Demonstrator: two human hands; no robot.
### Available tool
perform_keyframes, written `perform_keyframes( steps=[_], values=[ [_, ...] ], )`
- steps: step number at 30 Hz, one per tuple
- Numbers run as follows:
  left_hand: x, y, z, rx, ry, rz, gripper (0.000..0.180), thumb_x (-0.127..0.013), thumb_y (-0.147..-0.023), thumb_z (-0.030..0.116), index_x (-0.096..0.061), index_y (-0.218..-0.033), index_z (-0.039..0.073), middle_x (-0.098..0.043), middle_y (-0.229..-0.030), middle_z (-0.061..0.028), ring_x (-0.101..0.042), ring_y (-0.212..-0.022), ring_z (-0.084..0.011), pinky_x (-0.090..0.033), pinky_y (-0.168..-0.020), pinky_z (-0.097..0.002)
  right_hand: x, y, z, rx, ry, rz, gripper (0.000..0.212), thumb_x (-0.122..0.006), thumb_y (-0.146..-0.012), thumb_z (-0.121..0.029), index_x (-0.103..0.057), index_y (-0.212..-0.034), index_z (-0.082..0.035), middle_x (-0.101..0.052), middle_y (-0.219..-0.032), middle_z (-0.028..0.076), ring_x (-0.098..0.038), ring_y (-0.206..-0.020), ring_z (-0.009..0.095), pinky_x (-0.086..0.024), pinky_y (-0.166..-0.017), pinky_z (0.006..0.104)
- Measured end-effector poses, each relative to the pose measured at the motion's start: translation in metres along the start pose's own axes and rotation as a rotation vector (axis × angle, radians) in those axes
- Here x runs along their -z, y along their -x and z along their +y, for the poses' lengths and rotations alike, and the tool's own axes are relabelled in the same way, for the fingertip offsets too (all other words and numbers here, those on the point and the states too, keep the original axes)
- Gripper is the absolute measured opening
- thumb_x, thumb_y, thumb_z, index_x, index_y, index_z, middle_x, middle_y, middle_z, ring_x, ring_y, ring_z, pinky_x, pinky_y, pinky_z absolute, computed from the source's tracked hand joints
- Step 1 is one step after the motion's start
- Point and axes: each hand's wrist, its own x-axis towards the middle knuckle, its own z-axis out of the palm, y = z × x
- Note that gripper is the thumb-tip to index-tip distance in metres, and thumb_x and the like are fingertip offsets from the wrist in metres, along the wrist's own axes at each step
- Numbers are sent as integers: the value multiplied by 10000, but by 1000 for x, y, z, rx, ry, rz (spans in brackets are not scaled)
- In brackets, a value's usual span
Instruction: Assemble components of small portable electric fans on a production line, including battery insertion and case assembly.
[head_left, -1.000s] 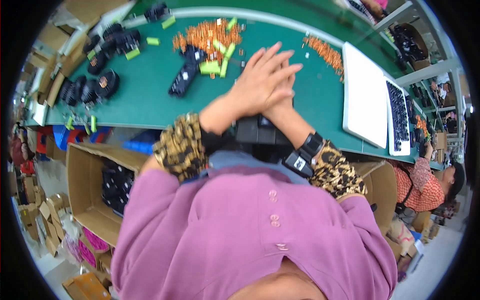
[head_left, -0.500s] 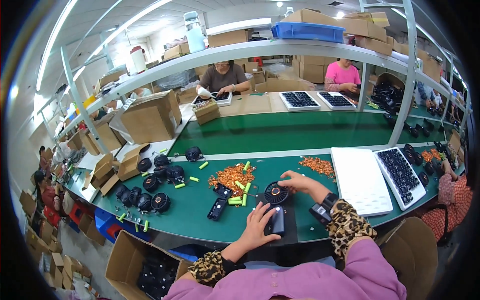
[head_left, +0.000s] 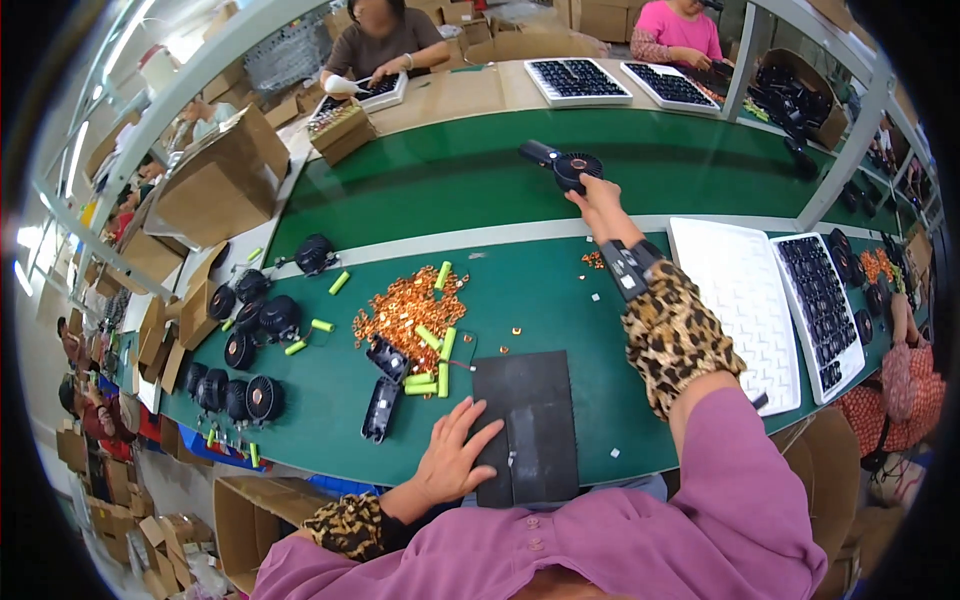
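Note:
My right hand (head_left: pixel 597 197) reaches far forward over the green conveyor belt (head_left: pixel 420 190), closed on a small black handheld fan (head_left: pixel 577 170) by its round head. The fan's handle points to the left. My left hand (head_left: pixel 455 462) lies with its fingers apart at the left edge of a black mat (head_left: pixel 540 410), holding nothing. Just beyond it sits an opened black plastic housing (head_left: pixel 382 408). Several light-green battery cells (head_left: pixel 446 345) lie beside the housing, next to a heap of small copper-coloured pieces (head_left: pixel 395 305).
Several black fan heads (head_left: pixel 265 398) cluster at the left. On the right are a white tray (head_left: pixel 745 330) and another tray (head_left: pixel 818 310) full of black parts. A metal post (head_left: pixel 850 150) rises at the right. Two people work across the belt; another sits at the right.
My right hand has carried the fan from the mat forward over the belt. My left hand has shifted slightly, and the view has tilted downward.

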Motion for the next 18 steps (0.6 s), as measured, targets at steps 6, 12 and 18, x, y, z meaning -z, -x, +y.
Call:
perform_keyframes(
  steps=[6,12,18],
  values=[
    [-4,12,-1,54,-13,-50,711,-427,-839,656,-489,-1354,169,-351,-1438,-176,-298,-1348,-374,-257,-1045,-510,-61,-15,20,-56,181,0,356,-565,-904,-110,-520,-1229,26,-577,-953,113,-592,-677,212,-578,-526,336],
    [0,19,5,110,-4,-6,654,-491,-848,588,-493,-1343,161,-354,-1434,-167,-298,-1351,-354,-257,-1044,-512,-14,27,-35,264,619,-515,243,-563,-868,-153,-658,-1057,-33,-572,-609,46,-522,-469,142,-417,-431,308],
    [12,-11,9,167,15,103,554,-624,-836,367,-489,-1324,144,-369,-1409,-162,-313,-1333,-351,-272,-1052,-487,250,165,-121,24,1423,-362,503,-632,-811,-486,-639,-1022,-29,-647,-1020,234,-617,-973,393,-488,-836,456]
  ],
)
